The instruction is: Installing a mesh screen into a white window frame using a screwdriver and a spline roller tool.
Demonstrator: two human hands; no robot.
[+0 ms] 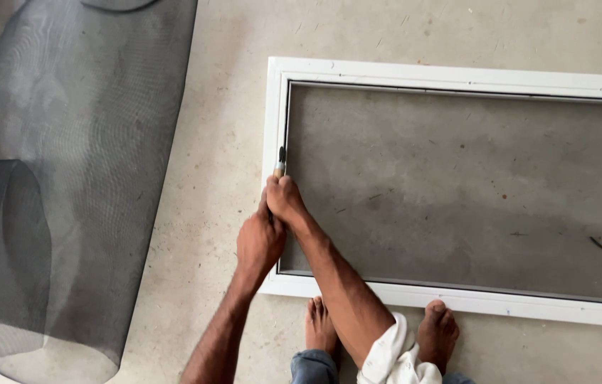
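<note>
Gripping small tool (pixel 280 162): right hand (pixel 286 199) closed around handle, left hand (pixel 260 242) clasped beside it, tip pressed into left channel of white screen frame (pixel 457 75) on concrete floor (pixel 223 107). Grey mesh roll (pixel 66 178) well left.

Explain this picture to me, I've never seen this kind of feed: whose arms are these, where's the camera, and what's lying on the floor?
There is no machine here. The one picture comes from a camera worn on a person's head, looking straight down, so the two bare arms and the bare feet at the bottom belong to the wearer. On the concrete floor lies a white rectangular frame with grey mesh stretched inside it. At the frame's left side, both hands meet: the right hand grips a small tool whose dark tip is pressed at the frame's inner edge, and the left hand sits just behind it, against the right hand. To the far left lies a loose roll of grey mesh, partly unrolled. What kind of tool it is I cannot tell.
</note>
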